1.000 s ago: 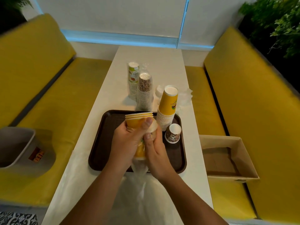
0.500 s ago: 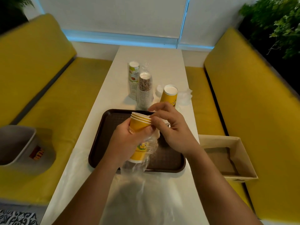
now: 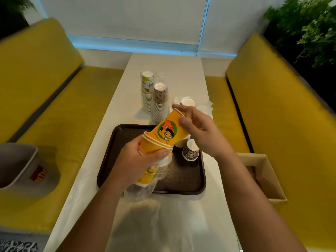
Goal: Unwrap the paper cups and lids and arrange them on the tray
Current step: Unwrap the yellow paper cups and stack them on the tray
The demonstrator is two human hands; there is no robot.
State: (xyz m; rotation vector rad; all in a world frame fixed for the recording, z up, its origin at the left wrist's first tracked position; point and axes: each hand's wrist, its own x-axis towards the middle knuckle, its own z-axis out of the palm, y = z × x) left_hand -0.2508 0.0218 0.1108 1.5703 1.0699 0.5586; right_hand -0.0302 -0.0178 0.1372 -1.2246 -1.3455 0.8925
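My left hand (image 3: pixel 135 163) grips a short stack of yellow paper cups (image 3: pixel 152 146) over the brown tray (image 3: pixel 125 140), with clear plastic wrap (image 3: pixel 145 186) bunched around the stack's base. My right hand (image 3: pixel 198 130) pinches the rim of one yellow cartoon cup (image 3: pixel 168 130), drawn halfway out of that stack and tilted up to the right. On the tray's right side stands a small brown patterned cup (image 3: pixel 190 151). Behind my right hand is an upturned stack of yellow cups (image 3: pixel 188 102), mostly hidden.
Two wrapped cup stacks, one green-and-white (image 3: pixel 147 88) and one brown patterned (image 3: pixel 160 100), stand on the white table beyond the tray. A loose plastic sheet (image 3: pixel 160 224) lies near me. A grey bin (image 3: pixel 20 166) sits on the left yellow bench, an open cardboard box (image 3: pixel 261 179) on the right.
My right hand left the wrap, took hold of the top cup's rim and drew that cup up and to the right, halfway out of the stack in my left hand.
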